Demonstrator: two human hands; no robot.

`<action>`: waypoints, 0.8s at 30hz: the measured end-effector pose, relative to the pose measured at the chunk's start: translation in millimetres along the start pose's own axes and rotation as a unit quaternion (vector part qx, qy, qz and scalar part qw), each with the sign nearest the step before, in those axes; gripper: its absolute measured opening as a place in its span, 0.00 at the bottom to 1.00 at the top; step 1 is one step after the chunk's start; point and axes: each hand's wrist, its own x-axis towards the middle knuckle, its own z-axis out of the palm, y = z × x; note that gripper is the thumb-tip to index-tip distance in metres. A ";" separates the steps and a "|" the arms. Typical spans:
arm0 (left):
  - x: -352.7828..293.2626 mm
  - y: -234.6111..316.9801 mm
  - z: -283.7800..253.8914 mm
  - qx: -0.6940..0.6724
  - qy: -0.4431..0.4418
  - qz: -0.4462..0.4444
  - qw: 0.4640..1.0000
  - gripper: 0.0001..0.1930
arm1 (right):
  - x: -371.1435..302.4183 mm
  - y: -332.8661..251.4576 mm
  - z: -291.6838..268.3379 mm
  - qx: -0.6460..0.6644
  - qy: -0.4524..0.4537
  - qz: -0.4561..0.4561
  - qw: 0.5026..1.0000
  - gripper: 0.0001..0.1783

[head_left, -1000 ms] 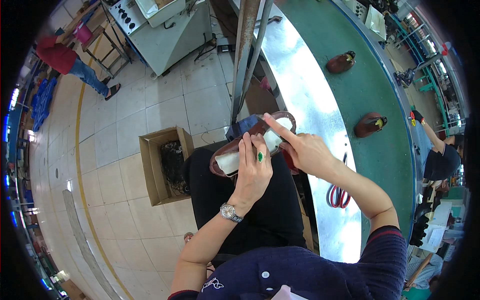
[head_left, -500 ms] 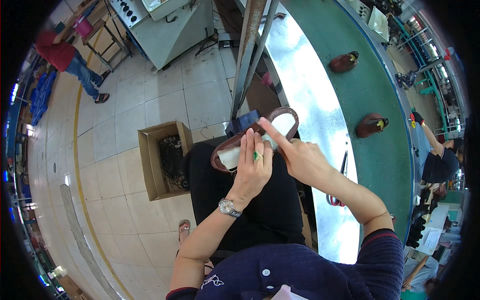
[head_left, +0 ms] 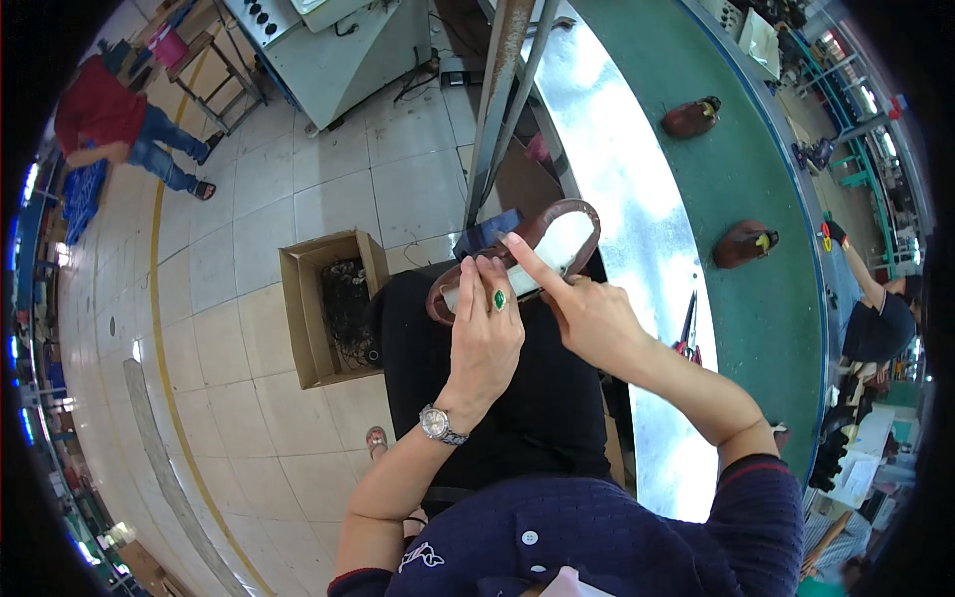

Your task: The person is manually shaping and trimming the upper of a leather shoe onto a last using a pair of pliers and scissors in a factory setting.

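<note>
Brown shoe [head_left: 567,239] fills the grip of left hand [head_left: 485,336] and right hand [head_left: 605,320] between cardboard box [head_left: 305,323] and scissors [head_left: 686,345].

Brown and white centre-stage, green out at two o'clock!
Reddish-brown shoe [head_left: 559,210], its insole [head_left: 563,244] white, and there's a green-stoned ring [head_left: 499,299]; navy polo shirt [head_left: 587,537] at five o'clock, red stripes on its sleeves [head_left: 771,488]; green conveyor belt [head_left: 721,179] at two, brown shoes [head_left: 741,245] aboard; yellow floor line [head_left: 156,289] at nine; crimson shirt [head_left: 99,104], blue jeans [head_left: 164,144] at ten.
</note>
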 end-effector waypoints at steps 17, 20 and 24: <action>-13.1 -34.0 -12.4 -0.359 0.064 -0.188 0.912 0.49 | -5.9 -16.6 13.3 -0.003 0.051 -0.023 0.998 0.47; -18.3 -39.8 -12.0 -0.374 0.067 -0.202 0.903 0.54 | 6.0 -25.6 -6.8 0.029 -0.017 -0.015 0.999 0.47; -13.4 -37.3 -12.5 -0.407 0.070 -0.206 0.887 0.58 | 3.8 -33.0 12.3 0.041 0.098 -0.041 0.993 0.51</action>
